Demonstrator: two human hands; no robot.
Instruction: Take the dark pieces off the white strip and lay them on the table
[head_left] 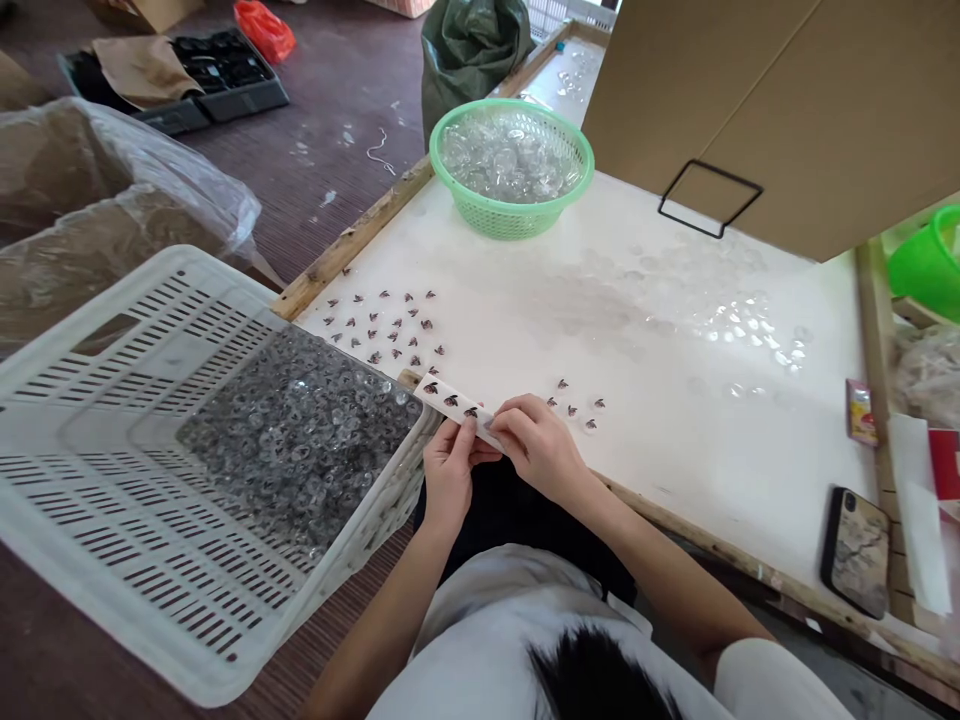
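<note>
Between my hands, at the near edge of the white tabletop, is a white strip of stickers [451, 398] printed with small dark insect-like figures. My left hand [450, 462] pinches it from below, thumb on top. The fingers of my right hand [541, 445] are bent together at the strip's right end; whether a single sticker is between them is too small to tell. Beyond the strip, several clear discs with the same dark figures [395, 322] lie in loose rows, and a smaller group [572, 410] lies just past my right hand.
Left of me a white plastic crate [172, 590] holds many small clear pieces [300, 430]. A green basket [514, 215] of clear pieces stands at the table's far side. A large cardboard box [787, 110] is at the back right. A phone [856, 552] lies near the right edge.
</note>
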